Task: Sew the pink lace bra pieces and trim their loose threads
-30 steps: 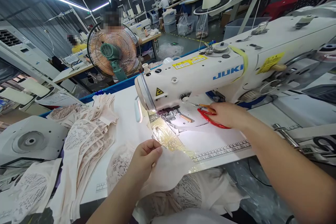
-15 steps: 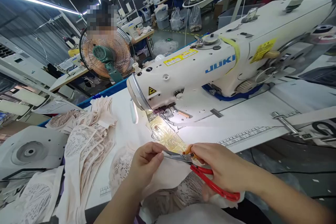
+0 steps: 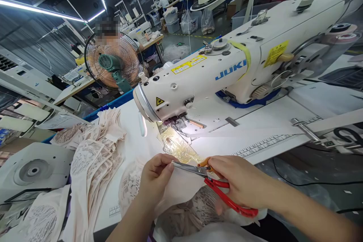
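Pinching a pale cloth (image 3: 184, 187) by its edge, the left hand (image 3: 154, 176) has thumb and forefinger pressed together, just in front of the sewing machine (image 3: 195, 75). Right hand (image 3: 236, 177) curled round the handles of a pair of scissors (image 3: 214, 183), one grip red, one orange; blades lie nearly together, tips right at the left fingertips. From where I stand, cannot tell whether the blades have cloth between them.

Cloth droops from the pinch at the near edge of the table (image 3: 215, 144); more lace (image 3: 202, 206) is bunched below it, toward the lap. Just left of the left wrist, a lace panel (image 3: 129, 183) lies on the tabletop. A shiny yellowish strip (image 3: 176, 143) slants from under the machine's head toward the cloth. Ruler marks (image 3: 266, 144) printed on the table, right side.

Farther left, a fanned stack of beige lace pieces (image 3: 96, 162), beside a white casing (image 3: 35, 170). Beyond the table, a standing fan (image 3: 113, 62), with a co-worker (image 3: 107, 32) behind it.
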A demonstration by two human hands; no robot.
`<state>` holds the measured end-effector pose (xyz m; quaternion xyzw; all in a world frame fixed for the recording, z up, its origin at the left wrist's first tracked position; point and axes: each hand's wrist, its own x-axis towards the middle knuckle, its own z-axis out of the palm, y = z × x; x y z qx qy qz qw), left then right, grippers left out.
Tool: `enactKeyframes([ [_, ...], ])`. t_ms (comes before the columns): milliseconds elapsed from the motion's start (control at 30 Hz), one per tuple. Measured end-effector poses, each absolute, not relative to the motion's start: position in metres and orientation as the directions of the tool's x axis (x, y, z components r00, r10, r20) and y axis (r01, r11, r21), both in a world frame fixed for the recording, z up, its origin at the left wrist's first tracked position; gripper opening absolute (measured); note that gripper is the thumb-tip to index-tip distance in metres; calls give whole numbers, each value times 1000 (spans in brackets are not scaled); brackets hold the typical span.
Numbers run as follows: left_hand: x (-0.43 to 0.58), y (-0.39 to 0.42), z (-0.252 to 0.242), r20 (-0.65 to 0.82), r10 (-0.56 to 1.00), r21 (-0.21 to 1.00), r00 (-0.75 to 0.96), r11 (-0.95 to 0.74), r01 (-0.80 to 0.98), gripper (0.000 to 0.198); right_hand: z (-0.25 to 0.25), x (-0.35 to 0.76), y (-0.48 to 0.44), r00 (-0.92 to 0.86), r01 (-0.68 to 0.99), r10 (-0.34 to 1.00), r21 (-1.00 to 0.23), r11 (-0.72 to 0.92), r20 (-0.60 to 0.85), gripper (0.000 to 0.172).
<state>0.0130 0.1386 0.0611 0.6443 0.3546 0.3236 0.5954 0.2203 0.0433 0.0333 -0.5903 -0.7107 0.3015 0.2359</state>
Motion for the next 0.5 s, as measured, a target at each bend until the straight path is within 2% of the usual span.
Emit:
enactKeyframes([
  [133,12,139,60,-32,847,998,530,-2,63,23,30,217,45,-159,734,987,-670,111,-11,39],
  [267,12,140,62,-38,842,997,538,-7,82,23,30,216,46,-154,728,987,-680,85,-41,44],
  [367,11,141,64,-11,828,989,561,-75,130,22,34,228,46,-133,725,989,-687,49,-70,36],
  [433,11,141,64,57,807,971,587,-181,155,21,39,244,49,-78,776,991,-631,-5,-104,30],
  [500,10,141,64,145,776,941,614,-300,156,18,43,265,57,23,865,991,-494,-86,-131,29],
])
